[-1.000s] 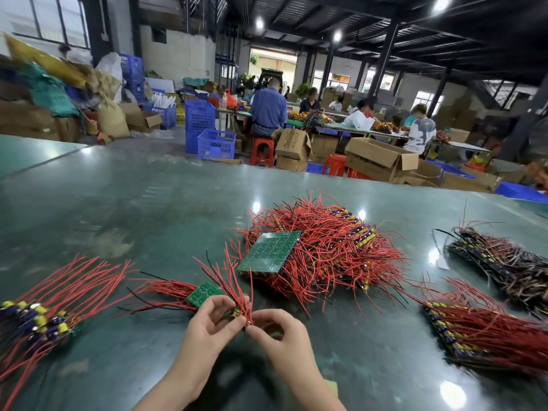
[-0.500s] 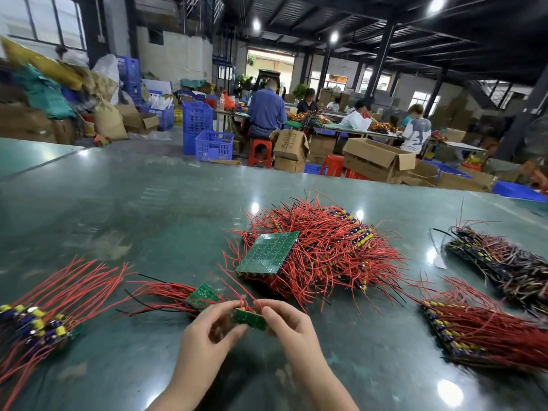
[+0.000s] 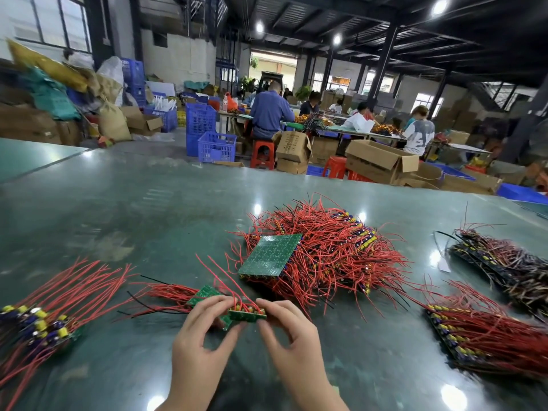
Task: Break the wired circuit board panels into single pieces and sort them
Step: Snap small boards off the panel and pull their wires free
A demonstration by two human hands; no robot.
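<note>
Circuit board strip [image 3: 247, 315], small and green, held up just above the table [image 3: 148, 209] between both hands, red wires rising from its top edge and trailing away to the left. Pinched at its right end by the right hand [image 3: 292, 342], thumb underneath and fingertips curled over the top. Gripped at its left end by the left hand [image 3: 198, 348], fingers curled over the wires and the thumb tucked below (exact thumb contact hard to make out). Just behind the left fingers, a second green board piece [image 3: 204, 293] lying flat, tilted, its red and black wires [image 3: 166, 295] fanned out leftward across the table. Farther left, near the edge of view, a sorted heap of single pieces [image 3: 44, 321] with yellow and blue components and long red leads pointing up and to the right. Beyond the hands, toward the centre, a large tangled pile of wired panels [image 3: 326, 250], with one bare green panel [image 3: 271, 255] resting face down on its near left slope, tilted. To the right of the right hand, well apart, another wired panel [image 3: 480, 336] lying with yellow components along its near edge; behind it, a darker stack of panels [image 3: 510, 262]. Past the table, blue crates [image 3: 216, 146], cardboard boxes [image 3: 379, 160], red stools [image 3: 262, 154] and seated workers [image 3: 271, 114] at a long bench.
</note>
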